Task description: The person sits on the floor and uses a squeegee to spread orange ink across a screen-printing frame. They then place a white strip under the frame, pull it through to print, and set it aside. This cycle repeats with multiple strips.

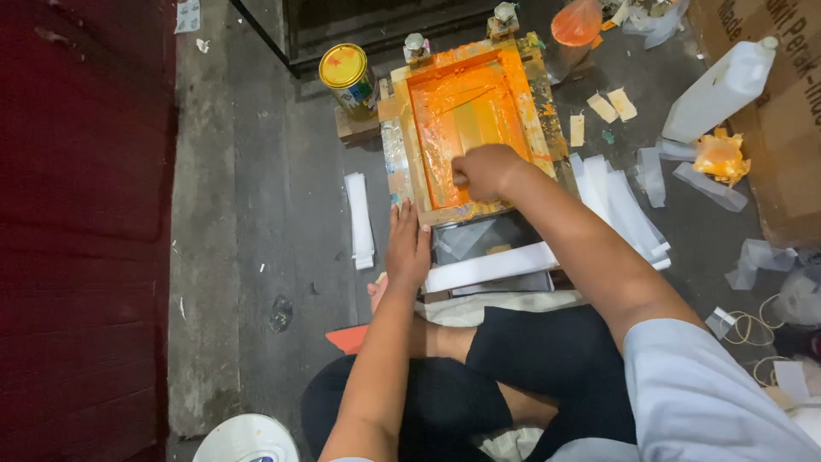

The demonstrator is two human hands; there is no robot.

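Observation:
A wooden screen-printing frame coated in orange ink lies on the floor in front of me. My right hand is closed into a fist over the near part of the inked screen, gripping a squeegee that is mostly hidden under it. My left hand rests flat, fingers together, on the near left corner of the frame. Under the frame's near edge sit a dark board and a white strip.
A yellow-lidded tin stands at the frame's far left. White strips lie left and others right. A white plastic jug, an orange-stained rag and a cardboard box are at the right. A red wall runs along the left.

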